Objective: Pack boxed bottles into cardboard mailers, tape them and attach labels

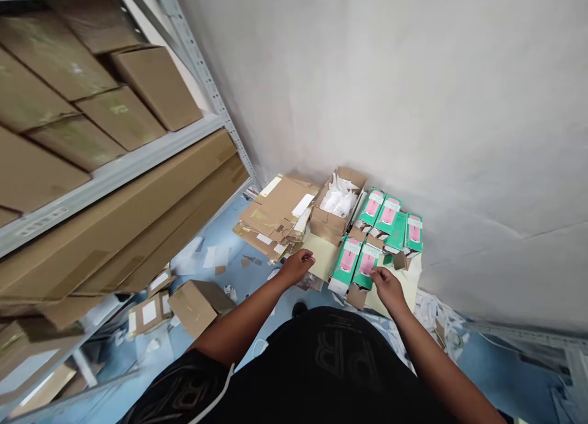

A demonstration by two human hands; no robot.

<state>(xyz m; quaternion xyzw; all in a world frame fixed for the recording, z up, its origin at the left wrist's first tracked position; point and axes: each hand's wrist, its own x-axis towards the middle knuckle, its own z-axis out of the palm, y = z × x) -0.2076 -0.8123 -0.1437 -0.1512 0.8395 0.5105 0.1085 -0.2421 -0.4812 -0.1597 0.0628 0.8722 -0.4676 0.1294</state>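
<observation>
My left hand (298, 267) hovers over the near left part of a pale yellow board (322, 253), its fingers curled in and nothing visible in them. At the right edge of a green box with a pink picture (367, 266), the bent fingers of my right hand (388, 288) meet or overlap its side; whether they grip it is hidden. Another green box (346, 263) lies directly to its left. Several more such boxes (388, 213) lie behind, close to the wall. Brown cardboard flaps show at some of their ends.
Flattened cardboard (275, 212) is stacked left of an open carton (327, 223) holding white paper (340, 195). A metal rack (156, 157) full of brown cartons fills the left side. Loose cartons (199, 306) and paper scraps litter the blue floor. A grey wall (413, 93) stands behind.
</observation>
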